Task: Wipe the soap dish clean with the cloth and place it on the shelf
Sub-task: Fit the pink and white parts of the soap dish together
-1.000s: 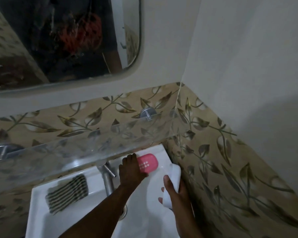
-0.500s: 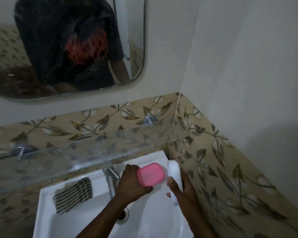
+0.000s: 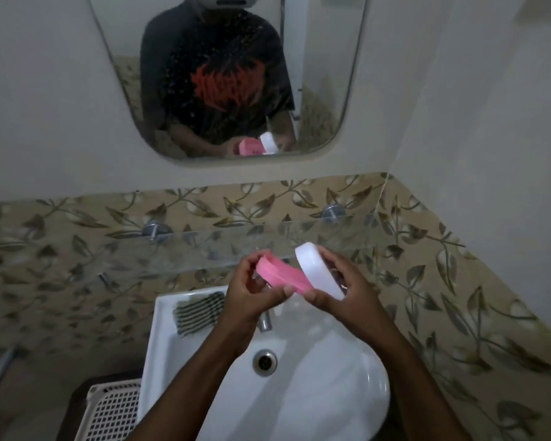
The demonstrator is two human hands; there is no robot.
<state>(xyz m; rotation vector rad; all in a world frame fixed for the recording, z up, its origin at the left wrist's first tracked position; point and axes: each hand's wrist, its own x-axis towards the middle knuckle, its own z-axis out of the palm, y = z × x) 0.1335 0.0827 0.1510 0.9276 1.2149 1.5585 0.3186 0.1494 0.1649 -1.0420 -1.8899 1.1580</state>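
My left hand grips the pink part of the soap dish, held tilted above the basin. My right hand holds the white part of the soap dish, its edge touching the pink part. A striped green-and-white cloth lies on the back left corner of the white sink. The glass shelf runs along the tiled wall just behind and below my hands.
The tap sits under my left hand, with the drain below it. A mirror hangs above the shelf. A white perforated basket stands left of the sink. The tiled wall closes in on the right.
Both hands have lifted the pink and white dish parts up from the sink's back right corner and brought them together above the basin. The view has tilted and pulled back.
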